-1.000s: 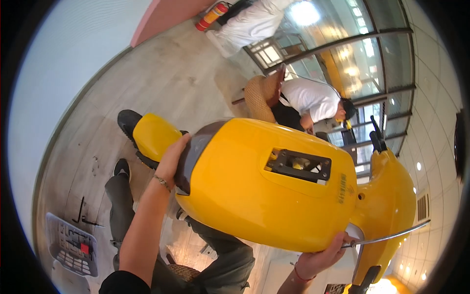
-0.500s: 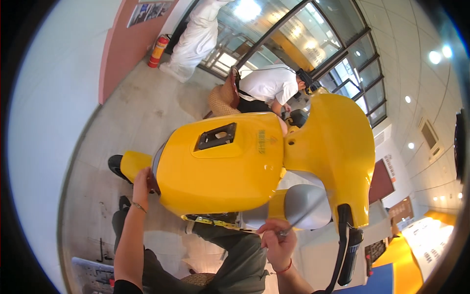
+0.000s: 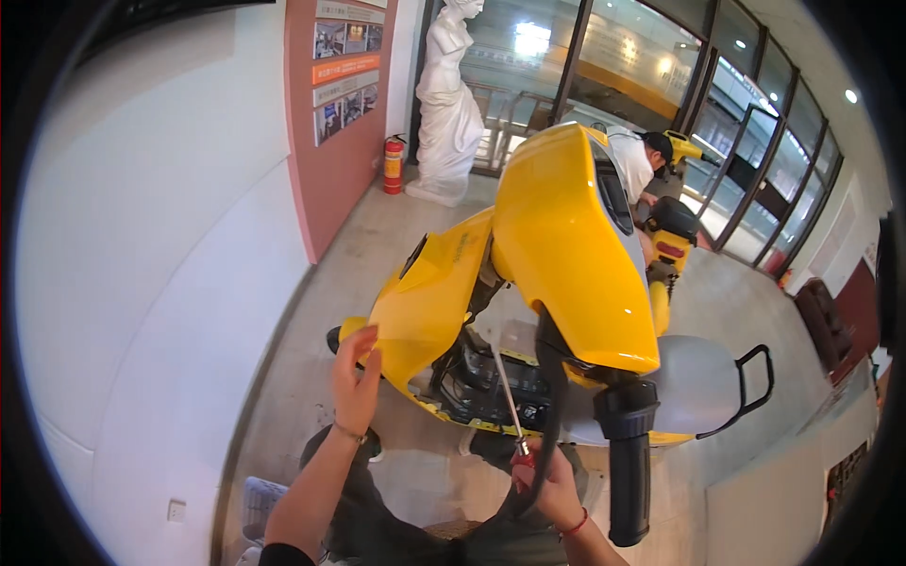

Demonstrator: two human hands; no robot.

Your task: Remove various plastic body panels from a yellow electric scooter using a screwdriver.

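A yellow scooter stands in front of me, its front panel [image 3: 429,292] on the left and its handlebar cover [image 3: 571,250] above. My left hand [image 3: 356,382] is raised at the panel's near left edge, fingers stretched and thumb apart; whether the fingertips touch it I cannot tell. In my right hand [image 3: 557,481] is a screwdriver [image 3: 511,389], gripped by its red handle. Its long metal shaft points up and away across the dark exposed inside [image 3: 486,387] of the scooter. A black cable and the black handlebar grip [image 3: 628,467] partly cover that hand.
The scooter's grey seat [image 3: 689,382] extends right. Behind it, a person in a white shirt [image 3: 628,156] bends near another yellow scooter [image 3: 672,241]. A fire extinguisher [image 3: 393,168] and a white statue [image 3: 453,123] stand by the wall. A grey box-like surface [image 3: 774,481] lies right.
My view has swung, showing the handlebar closer and the scooter's exposed inside. My left hand has come off the panel's lower edge and opened. The right hand still holds the screwdriver, now more upright.
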